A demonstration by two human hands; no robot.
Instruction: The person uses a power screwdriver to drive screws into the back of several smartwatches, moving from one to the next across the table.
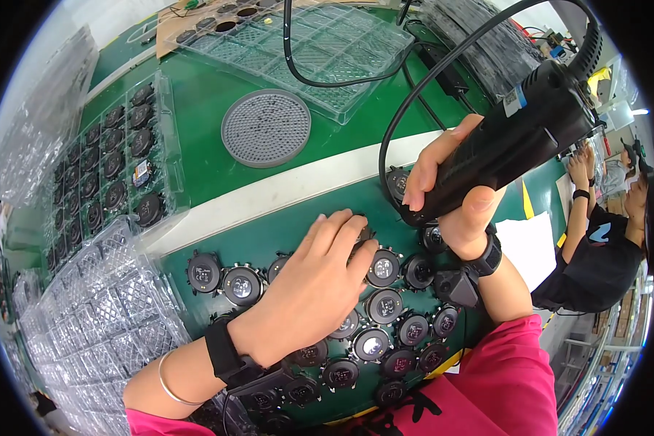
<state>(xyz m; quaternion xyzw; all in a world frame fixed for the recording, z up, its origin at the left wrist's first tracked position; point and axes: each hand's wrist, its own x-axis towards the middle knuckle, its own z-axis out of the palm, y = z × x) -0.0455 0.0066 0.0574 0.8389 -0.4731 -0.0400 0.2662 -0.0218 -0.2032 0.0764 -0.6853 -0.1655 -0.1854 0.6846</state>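
My right hand (pixel 461 189) is wrapped round a black corded electric screwdriver (pixel 512 142), tilted with its cable end up to the right. Its lower end is over the far side of the watch cases, and I cannot make out its bit. My left hand (pixel 323 269) lies palm down with bent fingers and thumb round a dark round watch case (pixel 364 237), mostly covered by them. Several more round black watch cases lie back up about my hands, among them one watch case (pixel 384 306) below my left fingers and another watch case (pixel 242 285) left of that hand.
A clear tray (pixel 168 138) of watch cases stands at the left, with stacked clear trays (pixel 109 291) nearer me. Beyond the white strip (pixel 269 190) are a grey perforated round dish (pixel 267 129) and another clear tray (pixel 341 109). A cable (pixel 385 138) loops overhead. Another person (pixel 596 247) sits at right.
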